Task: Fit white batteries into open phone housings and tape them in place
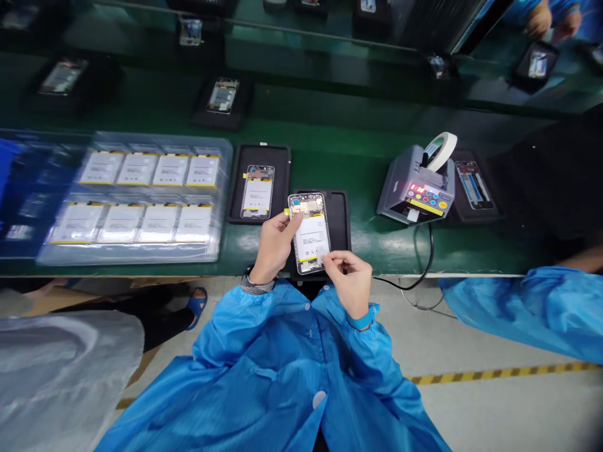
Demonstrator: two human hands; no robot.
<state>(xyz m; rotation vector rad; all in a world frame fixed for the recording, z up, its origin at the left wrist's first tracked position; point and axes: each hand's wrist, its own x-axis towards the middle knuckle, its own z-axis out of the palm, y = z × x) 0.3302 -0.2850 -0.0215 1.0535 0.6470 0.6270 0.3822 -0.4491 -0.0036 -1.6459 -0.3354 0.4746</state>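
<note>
Head view: gripped silver-rimmed rectangular phone (pixel 313 233) in left hand (pixel 277 247), pinched right hand (pixel 352 281) closed at lower-right edge, hold unclear.

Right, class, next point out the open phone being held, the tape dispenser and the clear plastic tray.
Open phone (pixel 311 235), head view: its white middle section.
Tape dispenser (pixel 418 189), head view: its lit control panel.
Clear plastic tray (pixel 127 253), head view: its bare near rim.
</note>
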